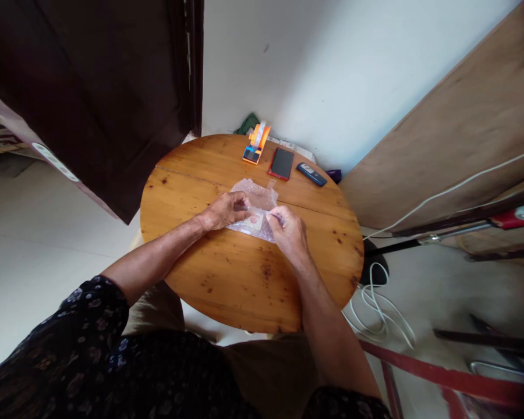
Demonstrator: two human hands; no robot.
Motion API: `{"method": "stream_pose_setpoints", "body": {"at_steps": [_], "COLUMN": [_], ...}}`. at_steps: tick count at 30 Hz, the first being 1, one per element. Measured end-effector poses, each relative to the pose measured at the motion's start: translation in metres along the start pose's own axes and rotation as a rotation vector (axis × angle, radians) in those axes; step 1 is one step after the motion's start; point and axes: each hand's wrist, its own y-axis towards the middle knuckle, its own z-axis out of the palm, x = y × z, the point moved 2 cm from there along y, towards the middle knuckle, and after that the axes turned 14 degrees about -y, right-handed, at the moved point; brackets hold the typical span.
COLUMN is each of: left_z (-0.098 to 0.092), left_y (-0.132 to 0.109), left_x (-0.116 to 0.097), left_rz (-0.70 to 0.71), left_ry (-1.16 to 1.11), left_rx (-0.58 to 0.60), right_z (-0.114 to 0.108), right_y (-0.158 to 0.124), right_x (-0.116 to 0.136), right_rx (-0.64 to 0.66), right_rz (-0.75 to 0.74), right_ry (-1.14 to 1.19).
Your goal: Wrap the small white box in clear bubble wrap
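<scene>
A sheet of clear bubble wrap (255, 192) lies on the round wooden table (227, 273), its near part folded over a small pale item (255, 221) with a reddish print. What that item is I cannot make out through the plastic. My left hand (229, 209) pinches the wrap at the left end of the fold, thumb and forefinger curled together. At the right end, my right hand (288, 230) grips the wrap's edge between thumb and bent fingers. A small strip of clear tape (271, 184) seems to stick up at the wrap's far right corner.
Toward the table's far edge stand an orange tape dispenser (257, 141), a red-edged phone (282, 163) and a dark handset (311, 174). Behind them is a white wall (332, 70). A dark door (91, 87) is at left. White cable (378, 302) coils on the floor at right.
</scene>
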Motion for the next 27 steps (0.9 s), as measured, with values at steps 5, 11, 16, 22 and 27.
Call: {"method": "stream_pose_setpoints", "body": {"at_steps": [5, 11, 16, 22, 27], "left_z": [0.004, 0.004, 0.003, -0.003, -0.026], "left_y": [-0.002, -0.002, -0.001, -0.002, -0.006], "left_x": [-0.008, -0.010, -0.008, -0.013, -0.022], "left_rz": [-0.060, -0.048, -0.014, -0.044, -0.100], "left_ry": [-0.012, 0.011, 0.032, 0.057, 0.261], "left_rx": [-0.016, -0.020, -0.010, 0.017, 0.004], "right_z": [0.001, 0.001, -0.003, -0.004, -0.004], "right_y": [-0.002, -0.007, -0.011, -0.014, -0.015], "right_x": [0.000, 0.009, 0.020, 0.028, 0.029], "right_rx": [-0.022, -0.129, -0.142, -0.045, -0.002], "right_rz": [-0.022, -0.322, -0.495, -0.537, -0.500], "right_ry": [-0.102, -0.285, -0.376, -0.374, -0.384]}}
